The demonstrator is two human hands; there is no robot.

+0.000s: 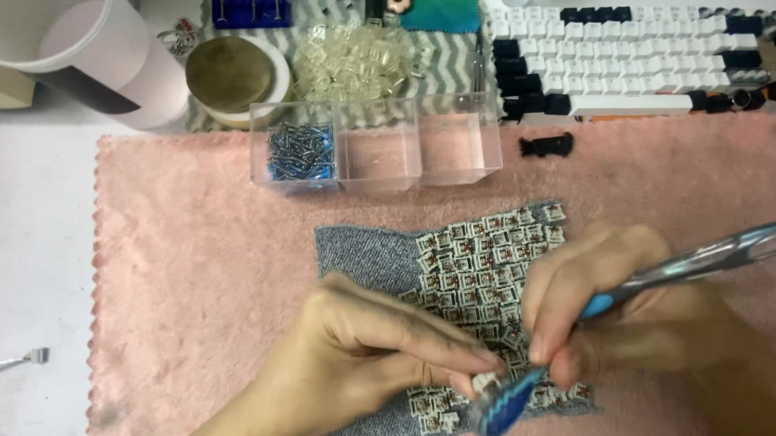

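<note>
Left hand [359, 359] near bottom, fingertips pinched on one small white switch part [485, 383]. Right hand [619, 312] gripping one toothbrush [584, 310], clear handle, blue bristle head touching that part. Underneath: one grey denim patch [359, 250] packed with dozens of square white-and-brown switch parts [486, 257], too many to count. One pink fuzzy towel [190, 270], scalloped edge. Farther: one clear plastic tray [376, 144], three compartments, left holding small metal springs [300, 150]. One pile of clear housings [355, 62], one round tin [229, 74], one white cup [75, 48], one black-and-white keyboard [642, 54].
</note>
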